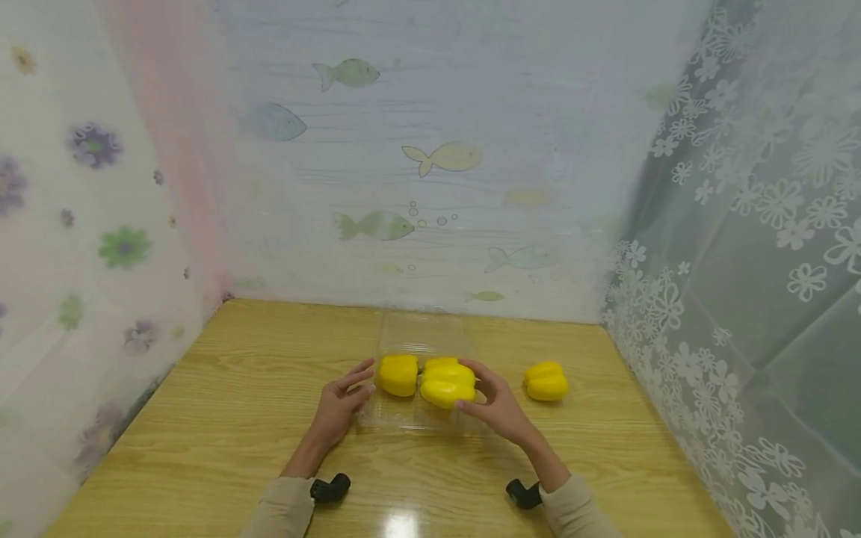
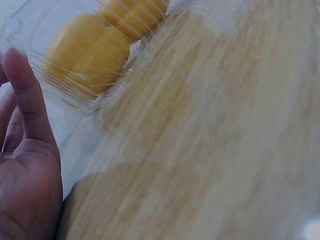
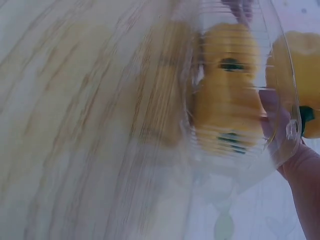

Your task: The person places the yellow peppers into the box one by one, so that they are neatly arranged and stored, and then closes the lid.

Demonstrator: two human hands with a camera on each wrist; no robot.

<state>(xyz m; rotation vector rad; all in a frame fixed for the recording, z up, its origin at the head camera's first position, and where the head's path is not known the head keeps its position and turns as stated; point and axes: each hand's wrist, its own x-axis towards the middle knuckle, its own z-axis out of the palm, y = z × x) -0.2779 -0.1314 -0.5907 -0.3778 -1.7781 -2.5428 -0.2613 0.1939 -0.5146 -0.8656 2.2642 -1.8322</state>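
Observation:
A clear plastic clamshell container (image 1: 397, 422) lies open on the table, its lid (image 1: 420, 332) folded back toward the wall. In its left part sits a yellow bell pepper (image 1: 397, 375). Another yellow bell pepper (image 1: 440, 360) shows partly in the right part. My right hand (image 1: 498, 407) grips a third yellow bell pepper (image 1: 446, 387) over that side, thumb in front and fingers behind. My left hand (image 1: 341, 403) is beside the container's left edge, fingers fairly straight; in the left wrist view its thumb (image 2: 25, 85) is by the clear rim. The right wrist view shows green stems through the plastic.
One more yellow bell pepper (image 1: 546, 381) lies on the wood-grain table (image 1: 235, 388), right of the container. Black wrist devices (image 1: 330, 489) are at both sleeves. A fish-printed sheet (image 1: 430, 187) hangs behind; flower-printed curtains (image 1: 760, 261) stand at the sides.

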